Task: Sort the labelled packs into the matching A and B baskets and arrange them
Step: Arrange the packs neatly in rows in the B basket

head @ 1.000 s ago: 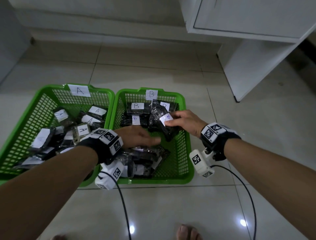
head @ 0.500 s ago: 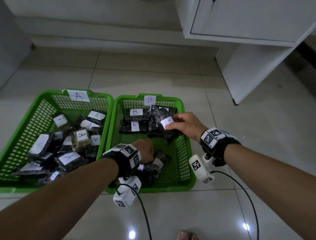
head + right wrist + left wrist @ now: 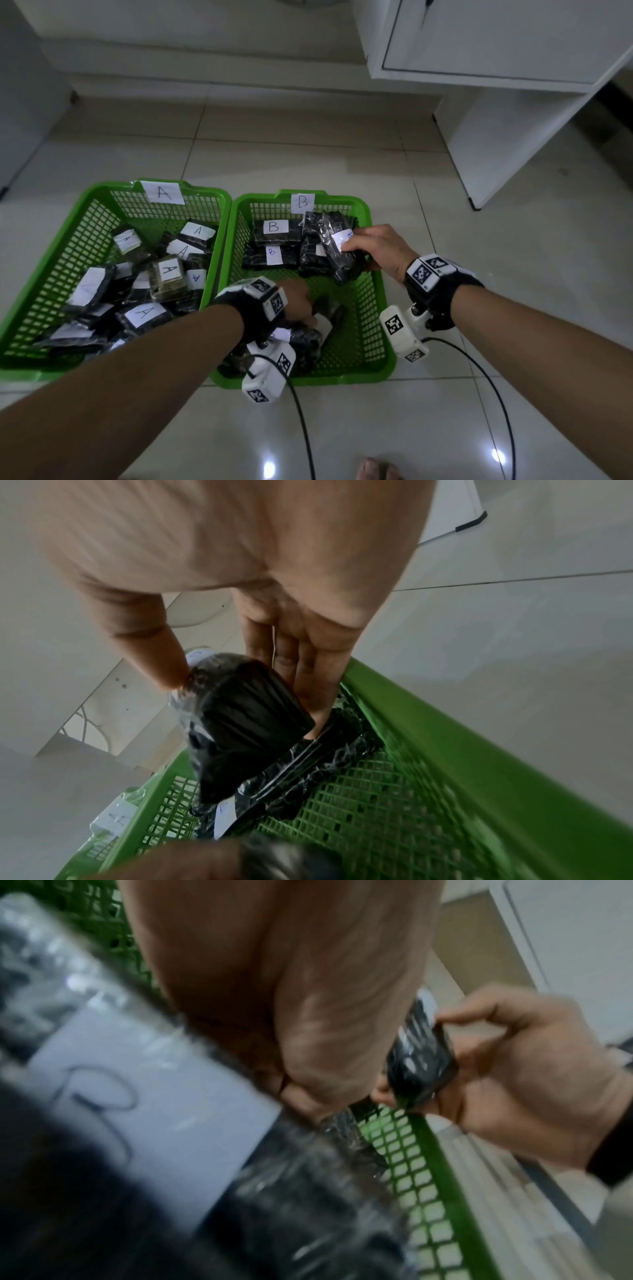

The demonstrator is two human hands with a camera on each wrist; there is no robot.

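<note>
Our right hand [image 3: 378,248] pinches a B pack [image 3: 334,245] tilted over the far row; our left hand [image 3: 298,301] grips near packs [image 3: 308,337], nearer us.

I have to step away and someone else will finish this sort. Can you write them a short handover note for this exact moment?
Right hand: grips a black B-labelled pack, tilted above the back right of the B basket.
Left hand: reaches into the near pile of packs in the B basket; its grip is hidden.
Done: two B packs lie in a neat column at the back left of the B basket; the A basket holds many A-labelled packs in a loose heap.
Left: set down the held pack, arrange the near pile, then tidy the A heap.
</note>
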